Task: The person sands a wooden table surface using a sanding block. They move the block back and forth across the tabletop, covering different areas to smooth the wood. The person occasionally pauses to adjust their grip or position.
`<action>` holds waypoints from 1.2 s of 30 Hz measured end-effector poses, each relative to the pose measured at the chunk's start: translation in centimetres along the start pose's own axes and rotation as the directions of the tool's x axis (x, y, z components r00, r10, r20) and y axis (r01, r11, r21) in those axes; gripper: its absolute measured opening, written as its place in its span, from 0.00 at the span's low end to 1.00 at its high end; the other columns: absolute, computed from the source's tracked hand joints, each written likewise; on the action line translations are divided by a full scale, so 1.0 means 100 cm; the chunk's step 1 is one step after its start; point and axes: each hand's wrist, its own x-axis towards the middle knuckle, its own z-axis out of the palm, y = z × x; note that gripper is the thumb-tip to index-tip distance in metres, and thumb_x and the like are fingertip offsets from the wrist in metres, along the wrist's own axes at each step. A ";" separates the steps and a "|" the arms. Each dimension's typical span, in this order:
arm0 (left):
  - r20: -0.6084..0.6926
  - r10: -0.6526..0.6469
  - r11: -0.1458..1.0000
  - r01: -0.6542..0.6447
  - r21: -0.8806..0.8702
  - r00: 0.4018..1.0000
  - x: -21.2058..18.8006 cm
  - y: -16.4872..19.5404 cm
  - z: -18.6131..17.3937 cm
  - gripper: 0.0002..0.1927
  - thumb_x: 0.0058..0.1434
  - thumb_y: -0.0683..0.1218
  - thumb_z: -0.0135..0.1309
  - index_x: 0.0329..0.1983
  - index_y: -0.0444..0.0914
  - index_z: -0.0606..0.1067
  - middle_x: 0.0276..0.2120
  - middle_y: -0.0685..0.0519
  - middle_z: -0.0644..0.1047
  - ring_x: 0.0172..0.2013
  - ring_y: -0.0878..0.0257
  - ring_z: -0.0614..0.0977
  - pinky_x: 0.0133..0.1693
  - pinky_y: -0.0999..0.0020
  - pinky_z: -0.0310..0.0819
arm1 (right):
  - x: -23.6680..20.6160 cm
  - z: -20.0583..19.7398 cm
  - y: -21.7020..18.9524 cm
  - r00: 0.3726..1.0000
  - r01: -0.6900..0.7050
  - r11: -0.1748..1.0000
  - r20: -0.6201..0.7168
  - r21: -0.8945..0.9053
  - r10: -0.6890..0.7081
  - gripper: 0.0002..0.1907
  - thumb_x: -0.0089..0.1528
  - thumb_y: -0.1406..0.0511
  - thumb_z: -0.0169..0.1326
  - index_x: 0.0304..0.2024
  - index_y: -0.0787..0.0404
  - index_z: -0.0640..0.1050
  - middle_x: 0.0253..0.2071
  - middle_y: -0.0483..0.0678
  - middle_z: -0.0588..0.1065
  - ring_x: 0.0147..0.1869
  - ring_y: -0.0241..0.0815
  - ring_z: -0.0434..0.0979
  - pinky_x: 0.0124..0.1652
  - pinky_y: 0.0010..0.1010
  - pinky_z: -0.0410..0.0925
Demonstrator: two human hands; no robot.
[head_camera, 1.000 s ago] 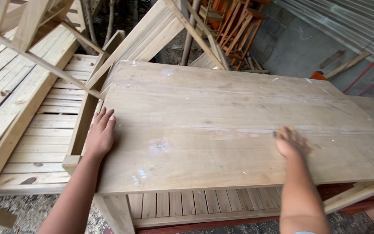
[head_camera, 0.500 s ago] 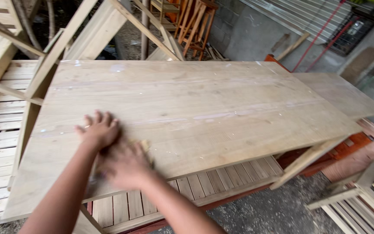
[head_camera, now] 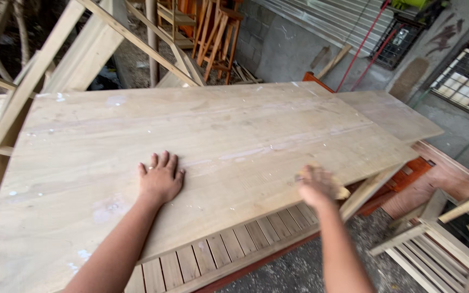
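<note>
Pale, unfinished wood fills most of what we see: a broad board (head_camera: 202,141) lying flat across the table, its surface marked with white smears and lighter streaks along the grain. Our left hand (head_camera: 161,178) rests palm down on it, near the front edge and left of the middle, the fingers (head_camera: 164,161) spread a little and lying flat, holding nothing. Our right hand (head_camera: 317,186) is at the board's near right edge, blurred, its fingers curled over a small tan piece that looks like sandpaper (head_camera: 340,192), pressed against the wood; how tightly it is gripped we cannot tell.

Under the board's front edge a slatted wooden panel (head_camera: 229,258) shows, its narrow strips running side by side. A second, smaller board (head_camera: 389,114) lies beyond the far right corner of the first, touching or just beside it. A red-orange frame (head_camera: 408,173) sits below the right corner.

On the left, slanting timber rails (head_camera: 44,65) lean over another slatted piece. Behind the table stand wooden chair frames (head_camera: 213,32) in a reddish tone, near a grey block wall (head_camera: 289,49). Two red rods (head_camera: 362,46) lean against that wall. At the lower right, more slatted furniture (head_camera: 435,249) stands on the gravelly floor (head_camera: 294,271). We see no boxes, bins or other holders anywhere.
</note>
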 end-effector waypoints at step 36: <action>0.006 -0.079 0.995 0.080 -0.053 0.997 0.021 -0.021 -0.004 0.32 0.67 0.64 0.35 0.75 0.58 0.57 0.77 0.61 0.50 0.76 0.59 0.46 0.72 0.49 0.36 | -0.068 0.025 -0.128 0.836 0.531 0.841 0.094 0.109 -0.540 0.34 0.65 0.48 0.44 0.74 0.31 0.55 0.80 0.33 0.45 0.84 0.45 0.35 0.74 0.60 0.32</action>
